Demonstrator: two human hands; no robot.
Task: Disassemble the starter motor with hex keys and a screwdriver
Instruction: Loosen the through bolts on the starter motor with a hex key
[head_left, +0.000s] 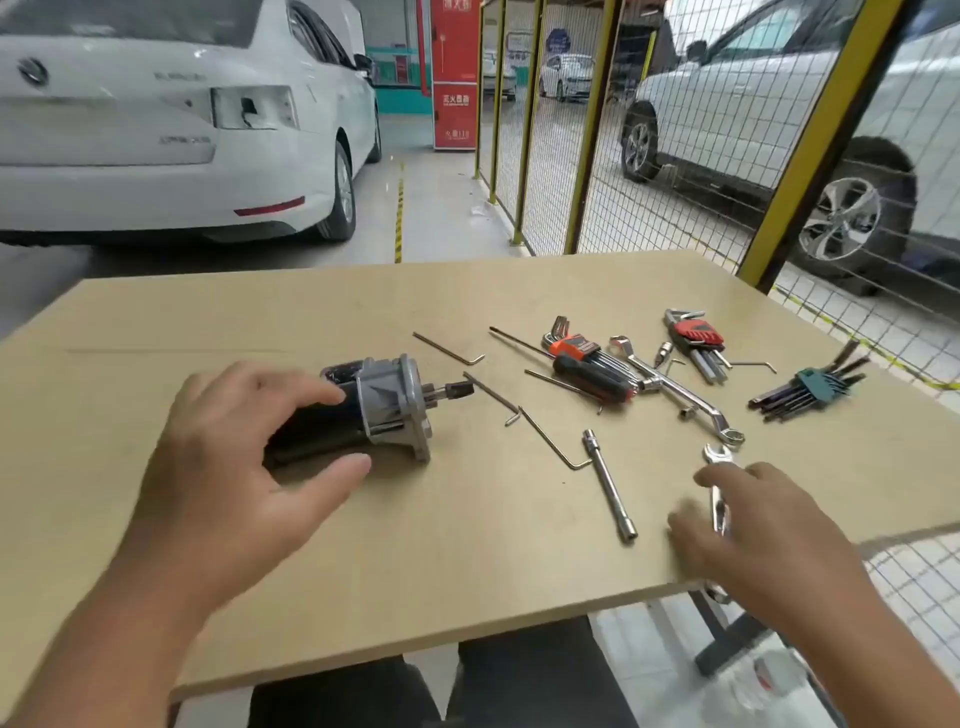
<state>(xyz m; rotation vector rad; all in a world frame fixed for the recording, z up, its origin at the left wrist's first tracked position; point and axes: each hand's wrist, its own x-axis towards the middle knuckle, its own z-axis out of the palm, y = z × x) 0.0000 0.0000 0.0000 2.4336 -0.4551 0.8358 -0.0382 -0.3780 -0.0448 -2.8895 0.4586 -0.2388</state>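
Note:
The starter motor (384, 410), with a black body and grey aluminium nose housing, lies on its side on the wooden table (467, 545), pinion pointing right. My left hand (234, 457) reaches over its black body, index finger above and thumb below, fingers straight and spread. My right hand (769, 540), blurred, lies over a combination wrench (719, 512) near the table's front right edge, index finger and thumb stretched out on either side of it. A black-and-red screwdriver (587, 374) lies right of the motor. Loose hex keys (550, 441) are scattered between them.
Orange (582, 348), red (696, 335) and teal (821, 384) hex key sets lie at the back right. An offset ring spanner (680, 389) and a socket extension bar (610, 488) lie nearby. A yellow mesh fence (597, 156) and parked cars stand beyond the table.

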